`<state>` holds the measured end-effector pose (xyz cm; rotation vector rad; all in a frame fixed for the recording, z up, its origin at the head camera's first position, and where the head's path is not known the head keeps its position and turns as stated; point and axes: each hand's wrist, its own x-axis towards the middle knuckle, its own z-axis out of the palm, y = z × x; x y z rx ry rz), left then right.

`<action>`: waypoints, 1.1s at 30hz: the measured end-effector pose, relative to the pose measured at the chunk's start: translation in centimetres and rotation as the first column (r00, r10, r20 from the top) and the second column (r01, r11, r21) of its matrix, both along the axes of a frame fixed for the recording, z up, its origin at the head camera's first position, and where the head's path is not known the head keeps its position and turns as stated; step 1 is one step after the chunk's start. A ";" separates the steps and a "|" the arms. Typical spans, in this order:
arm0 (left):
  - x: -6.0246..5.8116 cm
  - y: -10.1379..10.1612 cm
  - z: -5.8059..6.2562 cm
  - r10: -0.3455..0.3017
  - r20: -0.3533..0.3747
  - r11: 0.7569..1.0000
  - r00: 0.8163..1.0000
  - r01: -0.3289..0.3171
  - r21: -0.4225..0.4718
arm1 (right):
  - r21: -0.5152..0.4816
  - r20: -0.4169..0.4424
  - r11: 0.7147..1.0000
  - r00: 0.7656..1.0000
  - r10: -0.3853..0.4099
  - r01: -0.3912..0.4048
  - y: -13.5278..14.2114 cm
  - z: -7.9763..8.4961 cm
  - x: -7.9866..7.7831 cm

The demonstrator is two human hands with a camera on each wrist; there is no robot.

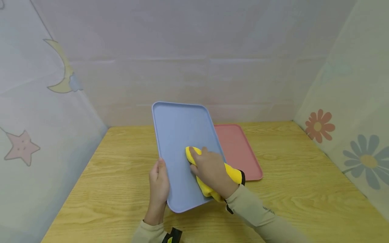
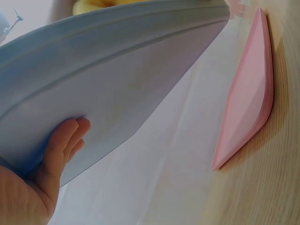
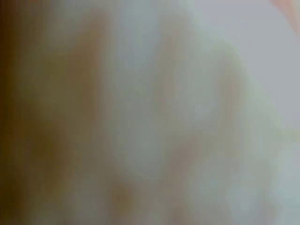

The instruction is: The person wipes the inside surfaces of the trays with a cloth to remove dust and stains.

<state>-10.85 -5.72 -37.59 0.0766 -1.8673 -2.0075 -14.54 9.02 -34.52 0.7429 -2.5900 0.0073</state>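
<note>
A light blue rectangular tray (image 1: 185,135) is held up at a tilt over the table, its inner face toward the head camera. My left hand (image 1: 159,182) grips its left long edge, thumb at the rim; in the left wrist view the fingers (image 2: 70,136) lie against the tray's underside (image 2: 112,93). My right hand (image 1: 212,170) holds a bunched yellow cloth (image 1: 234,173) with a dark edge against the tray's inner face, right of its middle. The right wrist view is too blurred to show the hand or the cloth.
A pink tray (image 1: 238,153) lies on the wooden table (image 1: 121,168) behind and right of the blue one, partly hidden by it. Pale fabric walls (image 1: 197,77) with printed flowers, a moon and a star stand at the back and both sides.
</note>
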 end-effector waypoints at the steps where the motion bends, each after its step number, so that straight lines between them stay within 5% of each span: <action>1: 0.0 0.0 0.0 -0.006 0.006 1.000 1.000 0.005 0.003 | 0.000 -0.009 1.000 1.000 0.019 -0.019 -0.4 0.2 0.3; 14: 0.0 0.3 -0.2 0.045 -0.019 0.998 0.999 -0.046 -0.038 | 0.126 -0.186 0.972 0.957 0.221 -0.200 -3.5 0.7 2.9; 22: -0.1 0.4 -0.2 0.056 -0.010 0.998 0.998 -0.057 -0.033 | 0.179 -0.233 0.967 0.947 0.223 -0.184 -3.3 1.1 3.2; 28: 0.2 0.1 0.1 0.035 0.041 0.999 0.999 -0.034 -0.009 | 0.260 -0.190 0.957 0.964 0.184 -0.132 -2.1 1.6 3.2; 33: 0.3 -0.1 0.4 -0.004 0.051 0.999 0.999 0.002 0.048 | 0.216 -0.170 0.971 0.975 0.143 -0.104 -0.8 1.4 2.4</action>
